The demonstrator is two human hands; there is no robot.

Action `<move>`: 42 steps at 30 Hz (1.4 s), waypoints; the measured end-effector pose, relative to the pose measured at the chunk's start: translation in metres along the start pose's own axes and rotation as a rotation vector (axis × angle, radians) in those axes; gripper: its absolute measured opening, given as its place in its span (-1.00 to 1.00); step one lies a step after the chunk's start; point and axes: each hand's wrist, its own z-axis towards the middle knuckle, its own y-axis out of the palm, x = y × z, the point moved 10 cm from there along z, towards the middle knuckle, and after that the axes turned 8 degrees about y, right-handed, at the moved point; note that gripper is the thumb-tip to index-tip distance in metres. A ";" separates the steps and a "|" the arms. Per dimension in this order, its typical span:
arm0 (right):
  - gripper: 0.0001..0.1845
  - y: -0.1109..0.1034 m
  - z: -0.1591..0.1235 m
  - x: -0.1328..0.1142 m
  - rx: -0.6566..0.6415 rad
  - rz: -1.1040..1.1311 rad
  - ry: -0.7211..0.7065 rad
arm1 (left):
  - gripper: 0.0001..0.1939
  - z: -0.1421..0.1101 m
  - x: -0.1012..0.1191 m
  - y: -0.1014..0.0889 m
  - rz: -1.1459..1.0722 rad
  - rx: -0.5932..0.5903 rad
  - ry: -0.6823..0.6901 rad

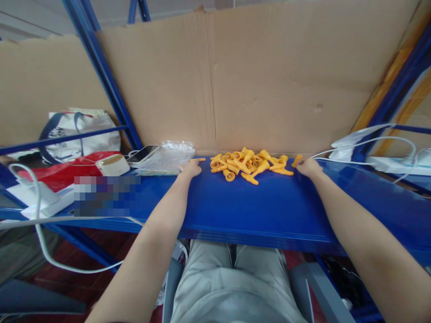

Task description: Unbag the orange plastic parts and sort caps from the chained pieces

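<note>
A loose heap of orange-yellow plastic pieces point(249, 162) lies on the blue shelf top point(235, 206), close to the cardboard. Several have a flared, hollow round end; others look like branched or pointed stems. Left of the heap, my left hand point(190, 169) is closed on one orange plastic piece point(198, 159), whose narrow end points right. On the heap's other side, my right hand point(309, 168) pinches another orange plastic piece point(296, 160) at its fingertips. Both hands are low over the shelf, and my fingers partly hide the pieces they hold.
Clear plastic bags point(168, 157) and a phone point(144, 154) lie left of my left hand. Farther left are a white box point(112, 165), a red bag point(67, 170) and a cloth tote point(84, 130). White cables point(363, 140) run at the right; cardboard point(269, 80) closes off the back.
</note>
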 end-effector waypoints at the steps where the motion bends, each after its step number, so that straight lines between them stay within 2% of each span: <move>1: -0.69 0.003 0.000 -0.001 -0.022 0.000 -0.010 | -0.41 0.001 -0.001 0.004 -0.013 -0.024 0.000; 6: -0.59 0.010 -0.001 -0.009 -0.082 -0.011 -0.077 | -0.43 -0.001 0.002 0.008 0.005 -0.093 0.003; 9: -0.57 0.012 -0.001 -0.010 -0.080 -0.035 -0.090 | -0.43 -0.003 0.008 -0.002 0.061 -0.063 0.022; 12: -0.57 0.012 0.000 -0.011 -0.059 -0.044 -0.105 | -0.50 -0.004 0.009 -0.015 0.142 -0.010 -0.022; 15: -0.53 0.014 0.000 -0.011 -0.069 -0.058 -0.111 | -0.54 -0.005 0.009 -0.018 0.177 0.002 -0.062; 21: -0.46 0.020 -0.003 -0.013 -0.132 -0.095 -0.114 | -0.50 -0.002 0.004 -0.004 0.142 -0.069 -0.037; 29: -0.43 0.023 -0.004 -0.014 -0.152 -0.117 -0.147 | -0.41 0.001 0.001 0.014 0.093 -0.124 -0.005; 32: -0.45 0.022 -0.006 -0.015 -0.156 -0.113 -0.143 | -0.42 0.001 0.000 0.013 0.060 -0.081 -0.009; 36: -0.46 0.023 -0.003 -0.016 -0.151 -0.105 -0.151 | -0.47 0.001 -0.001 0.000 0.062 0.014 -0.026; 42: -0.52 0.028 0.010 -0.013 -0.071 -0.078 -0.217 | -0.53 0.001 -0.005 -0.009 0.088 0.030 -0.099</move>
